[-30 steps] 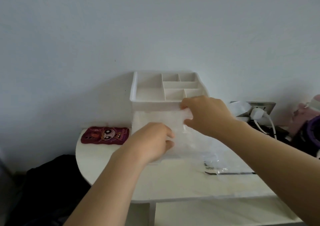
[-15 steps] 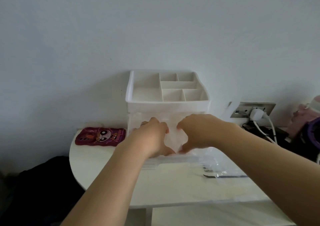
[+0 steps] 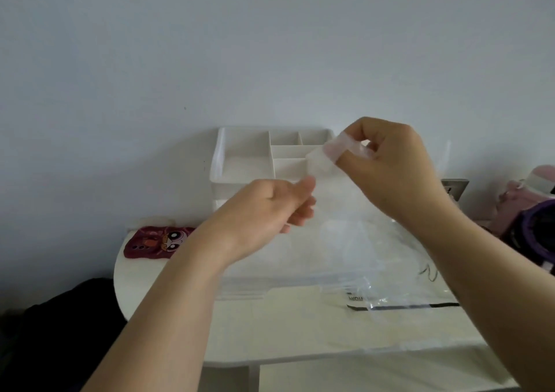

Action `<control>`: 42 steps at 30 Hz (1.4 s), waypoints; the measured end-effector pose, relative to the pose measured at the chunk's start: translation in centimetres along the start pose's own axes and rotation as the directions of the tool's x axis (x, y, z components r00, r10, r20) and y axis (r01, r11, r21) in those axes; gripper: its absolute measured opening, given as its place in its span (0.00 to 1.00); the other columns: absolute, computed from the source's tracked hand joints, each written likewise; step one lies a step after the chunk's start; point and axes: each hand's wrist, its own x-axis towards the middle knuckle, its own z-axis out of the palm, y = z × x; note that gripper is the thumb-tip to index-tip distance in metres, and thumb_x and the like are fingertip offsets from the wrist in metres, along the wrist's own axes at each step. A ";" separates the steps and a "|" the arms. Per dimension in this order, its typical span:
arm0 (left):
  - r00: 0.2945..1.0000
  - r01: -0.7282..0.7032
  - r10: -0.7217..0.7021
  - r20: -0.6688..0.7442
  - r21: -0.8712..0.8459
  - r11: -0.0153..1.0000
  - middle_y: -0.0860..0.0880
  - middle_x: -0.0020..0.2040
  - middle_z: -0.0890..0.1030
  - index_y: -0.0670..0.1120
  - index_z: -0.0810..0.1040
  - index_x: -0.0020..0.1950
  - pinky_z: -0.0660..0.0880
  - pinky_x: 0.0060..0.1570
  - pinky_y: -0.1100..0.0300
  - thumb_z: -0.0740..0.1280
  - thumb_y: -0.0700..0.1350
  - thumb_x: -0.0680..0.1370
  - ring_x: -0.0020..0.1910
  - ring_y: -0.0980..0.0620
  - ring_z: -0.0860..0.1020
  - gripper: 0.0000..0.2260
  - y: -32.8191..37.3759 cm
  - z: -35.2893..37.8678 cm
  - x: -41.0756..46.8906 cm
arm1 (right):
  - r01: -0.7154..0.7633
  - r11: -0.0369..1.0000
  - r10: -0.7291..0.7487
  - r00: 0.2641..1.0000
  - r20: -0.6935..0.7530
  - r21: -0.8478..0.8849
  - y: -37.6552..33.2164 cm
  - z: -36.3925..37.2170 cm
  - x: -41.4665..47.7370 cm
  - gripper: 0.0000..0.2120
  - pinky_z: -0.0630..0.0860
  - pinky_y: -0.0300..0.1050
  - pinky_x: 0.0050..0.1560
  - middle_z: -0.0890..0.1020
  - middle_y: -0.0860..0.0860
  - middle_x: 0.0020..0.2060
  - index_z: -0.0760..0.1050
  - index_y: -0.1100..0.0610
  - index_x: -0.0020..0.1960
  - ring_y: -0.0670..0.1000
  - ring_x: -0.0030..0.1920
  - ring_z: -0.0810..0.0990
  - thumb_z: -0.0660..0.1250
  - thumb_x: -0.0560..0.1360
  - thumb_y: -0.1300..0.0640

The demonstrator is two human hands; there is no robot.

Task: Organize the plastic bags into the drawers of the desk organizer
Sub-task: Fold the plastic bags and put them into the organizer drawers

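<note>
A white desk organizer [image 3: 240, 166] with an open divided top tray stands on the white table [image 3: 300, 331] against the wall. One of its clear drawers [image 3: 300, 274] is pulled out toward me. My right hand [image 3: 390, 166] is raised in front of the organizer's right side and pinches the top of a clear plastic bag [image 3: 333, 199], which hangs down over the drawer. My left hand [image 3: 270, 208] is lower, at the bag's left edge, with thumb and fingers closing on it. Another clear bag [image 3: 399, 298] with a black strip lies on the table to the right.
A dark red phone case [image 3: 156, 241] with a cartoon face lies left of the organizer. At the right are a wall socket [image 3: 455, 187] and pink and purple items [image 3: 531, 211]. A dark bundle [image 3: 60, 316] sits below the table's left edge.
Both hands were low at the drawer front, pressed together on the bag. My right hand has since risen, lifting the bag's top up; my left hand moved slightly up at the bag's side.
</note>
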 end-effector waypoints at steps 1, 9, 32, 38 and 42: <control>1.000 0.001 0.003 0.028 -0.143 0.990 0.53 0.46 0.84 0.50 0.81 0.48 0.78 0.53 0.54 0.61 0.72 0.68 0.48 0.55 0.83 0.28 0.4 0.1 -0.3 | -0.005 1.000 0.005 1.000 -0.007 0.009 -0.3 0.2 -0.4 0.09 0.63 0.30 0.24 0.73 0.38 0.22 0.76 0.49 0.37 0.42 0.23 0.68 0.69 0.70 0.45; 0.988 -0.079 0.054 -0.142 -0.180 0.980 0.64 0.62 0.73 0.62 0.61 0.71 0.73 0.60 0.56 0.72 0.69 0.57 0.59 0.65 0.75 0.45 0.6 0.7 -0.8 | 0.008 1.000 -0.009 0.991 0.130 0.011 -2.0 0.0 -1.6 0.06 0.75 0.42 0.37 0.81 0.48 0.35 0.78 0.53 0.39 0.48 0.35 0.77 0.68 0.68 0.50; 0.938 0.273 -0.129 -0.321 0.460 0.845 0.54 0.43 0.81 0.52 0.72 0.46 0.70 0.36 0.59 0.66 0.47 0.75 0.42 0.53 0.80 0.04 -2.6 -2.4 -1.7 | 0.179 0.847 0.035 0.921 0.389 -0.500 1.0 2.4 2.1 0.17 0.68 0.42 0.50 0.79 0.44 0.47 0.75 0.46 0.56 0.47 0.48 0.75 0.73 0.69 0.47; 0.928 0.307 -0.066 -0.365 0.655 0.690 0.54 0.48 0.77 0.52 0.67 0.58 0.70 0.43 0.57 0.64 0.48 0.76 0.46 0.51 0.77 0.12 -2.3 -2.3 -2.2 | 0.313 0.712 -0.210 0.949 0.234 -0.628 0.6 2.8 0.9 0.25 0.61 0.46 0.59 0.72 0.48 0.60 0.71 0.46 0.64 0.52 0.61 0.66 0.72 0.69 0.44; 0.926 0.331 -0.097 -0.366 0.660 0.674 0.52 0.49 0.78 0.50 0.68 0.58 0.74 0.50 0.53 0.64 0.48 0.76 0.49 0.47 0.77 0.12 -2.5 -2.4 -2.2 | 0.393 0.856 -0.315 0.912 0.264 -0.336 -0.4 2.7 -1.3 0.08 0.72 0.42 0.48 0.77 0.42 0.44 0.79 0.49 0.50 0.42 0.42 0.73 0.70 0.72 0.55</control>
